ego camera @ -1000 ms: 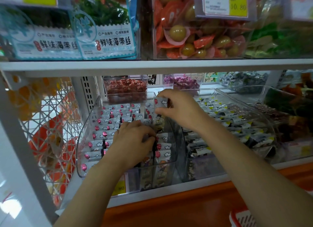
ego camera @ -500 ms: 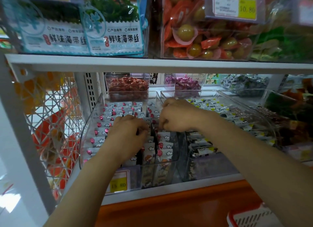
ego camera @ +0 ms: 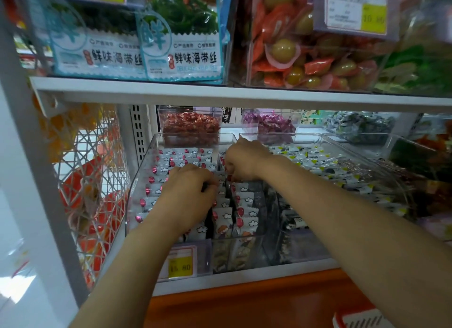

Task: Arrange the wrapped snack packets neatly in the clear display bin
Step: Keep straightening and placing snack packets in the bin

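Mostly, the job looked well along: the wrapped snack packets (ego camera: 244,215) stood in the clear display bin (ego camera: 137,181) on the lower shelf (ego camera: 244,276), lined up in rows running front to back, and the far-left rows lay even with their pink spots in a line. What seemed left, by my reading, was the middle, where a dark gap split the rows and a few packets leaned (the front ones beside the yellow price tag (ego camera: 179,266) looked slumped behind the wall).

Both of your hands were inside the bin. Your left hand (ego camera: 188,193) lay knuckles-up over the middle rows, fingers curled down onto the packet tops. Its fingertips were hidden, so I cannot tell whether they gripped a packet or only pressed. Your right hand (ego camera: 244,160) sat farther back, near the left one, its fingers bent tight and its tips pinching the top edge of a packet in the right-hand row. The neighbouring bin (ego camera: 318,161) of black-and-yellow packets lay under your right forearm.
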A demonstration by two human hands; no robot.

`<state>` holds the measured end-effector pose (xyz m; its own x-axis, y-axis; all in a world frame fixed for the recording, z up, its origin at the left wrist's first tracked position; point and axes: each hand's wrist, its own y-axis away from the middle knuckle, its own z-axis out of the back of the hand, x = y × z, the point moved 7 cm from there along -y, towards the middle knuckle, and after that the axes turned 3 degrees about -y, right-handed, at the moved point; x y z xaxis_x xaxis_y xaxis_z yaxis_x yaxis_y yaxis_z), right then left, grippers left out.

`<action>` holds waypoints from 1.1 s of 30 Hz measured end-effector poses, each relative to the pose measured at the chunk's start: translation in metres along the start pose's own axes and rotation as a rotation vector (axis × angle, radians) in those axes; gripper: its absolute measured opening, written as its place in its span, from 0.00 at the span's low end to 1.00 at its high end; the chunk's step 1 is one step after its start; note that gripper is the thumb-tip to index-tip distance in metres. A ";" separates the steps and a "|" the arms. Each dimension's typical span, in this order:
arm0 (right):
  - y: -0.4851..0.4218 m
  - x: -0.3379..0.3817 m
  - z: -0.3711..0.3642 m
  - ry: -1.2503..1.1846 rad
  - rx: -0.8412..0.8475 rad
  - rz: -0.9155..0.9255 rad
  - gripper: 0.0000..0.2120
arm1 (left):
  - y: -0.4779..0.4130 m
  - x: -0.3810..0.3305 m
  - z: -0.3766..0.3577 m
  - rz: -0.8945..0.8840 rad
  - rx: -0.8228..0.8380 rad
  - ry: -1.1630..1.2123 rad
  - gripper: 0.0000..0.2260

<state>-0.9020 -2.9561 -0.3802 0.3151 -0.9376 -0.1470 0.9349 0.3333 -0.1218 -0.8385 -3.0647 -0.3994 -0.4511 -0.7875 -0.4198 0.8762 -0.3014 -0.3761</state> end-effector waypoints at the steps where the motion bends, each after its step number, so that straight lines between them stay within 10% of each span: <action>1: 0.000 -0.001 0.002 -0.031 0.002 -0.010 0.10 | 0.000 0.000 0.000 0.004 0.002 0.004 0.11; 6: 0.012 -0.006 0.024 -0.222 -0.080 -0.008 0.09 | 0.001 0.002 0.001 0.033 0.009 0.015 0.11; 18: 0.115 -0.044 0.062 -0.661 -0.912 -0.259 0.06 | 0.005 -0.010 0.015 -0.029 -0.183 0.132 0.09; 33: 0.132 -0.058 -0.002 -1.689 -0.776 -0.391 0.07 | 0.010 -0.013 0.000 0.237 -0.065 1.059 0.14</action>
<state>-0.7973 -2.8581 -0.3896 0.3907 0.0967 0.9154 0.8652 -0.3781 -0.3293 -0.8240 -3.0573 -0.3980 -0.2168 0.0506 -0.9749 0.9635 -0.1495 -0.2220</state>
